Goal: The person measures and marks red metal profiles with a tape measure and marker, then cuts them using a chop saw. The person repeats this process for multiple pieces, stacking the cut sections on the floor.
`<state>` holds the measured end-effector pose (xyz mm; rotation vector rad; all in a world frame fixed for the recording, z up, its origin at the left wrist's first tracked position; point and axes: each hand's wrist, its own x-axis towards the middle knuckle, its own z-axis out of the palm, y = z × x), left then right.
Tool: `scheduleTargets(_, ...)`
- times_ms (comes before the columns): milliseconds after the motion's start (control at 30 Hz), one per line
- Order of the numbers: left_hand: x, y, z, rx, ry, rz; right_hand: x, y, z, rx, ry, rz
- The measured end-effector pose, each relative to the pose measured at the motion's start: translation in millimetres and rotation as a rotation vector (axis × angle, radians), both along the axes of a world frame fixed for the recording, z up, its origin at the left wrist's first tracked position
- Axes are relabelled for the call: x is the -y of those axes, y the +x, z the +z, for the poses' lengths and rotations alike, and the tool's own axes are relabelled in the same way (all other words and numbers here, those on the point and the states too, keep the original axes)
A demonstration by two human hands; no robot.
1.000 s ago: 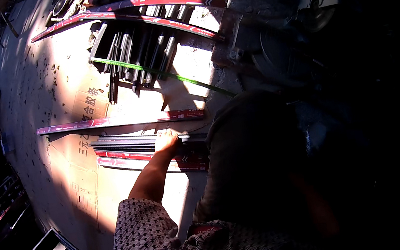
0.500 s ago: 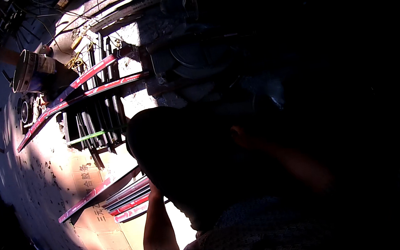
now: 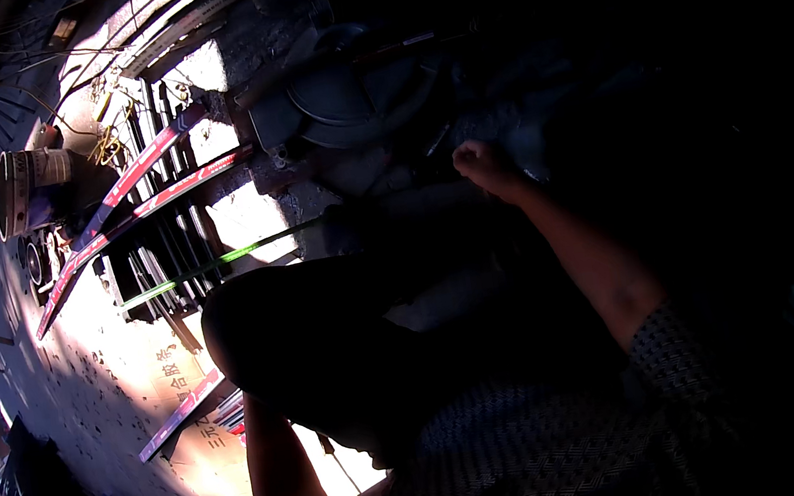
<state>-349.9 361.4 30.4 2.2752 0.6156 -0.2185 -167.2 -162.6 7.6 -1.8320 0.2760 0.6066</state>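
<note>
The right hand [image 3: 484, 166] looked loosely curled; dimness hid whether it gripped anything. A knee [image 3: 241, 319] hid the left hand and its grip, near strips [image 3: 230, 413] on the cardboard [image 3: 171, 371]. The step seemed a right-hand reach, calling for careful finger placement.

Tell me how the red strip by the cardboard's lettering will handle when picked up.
The red strip would probably feel stiff, since its visible length looks straight. Its flat face suggests it is unlikely to roll on the cardboard. It may be light for its length, being so narrow, though one end is hidden.
</note>
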Motion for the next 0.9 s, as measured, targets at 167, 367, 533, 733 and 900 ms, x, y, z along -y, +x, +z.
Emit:
scheduleTargets(167, 37.6, 128.0, 11.2, -0.026, -0.078, -0.177, 48.4, 80.3, 7.7, -0.113, 0.052, -0.326)
scheduleTargets(367, 101.0, 215.3, 17.9, -0.001, -0.239, -0.41, 92.7, 179.5, -35.9, -0.11, 0.148, -0.733)
scheduleTargets(533, 128.5, 248.2, 8.4, -0.028, -0.248, -0.484, 110.7, 233.8, -65.8, -0.07, 0.153, -0.912)
scheduleTargets(733, 135.4, 241.0, -7.7, -0.143, -0.379, -0.383, 123.8, 259.1, -73.9, -0.067, 0.376, -0.995)
scheduleTargets(900, 135.1, 233.8, -11.6, -0.126, -0.413, -0.375, 108.0, 266.2, -68.4, -0.004, 0.662, -1.127)
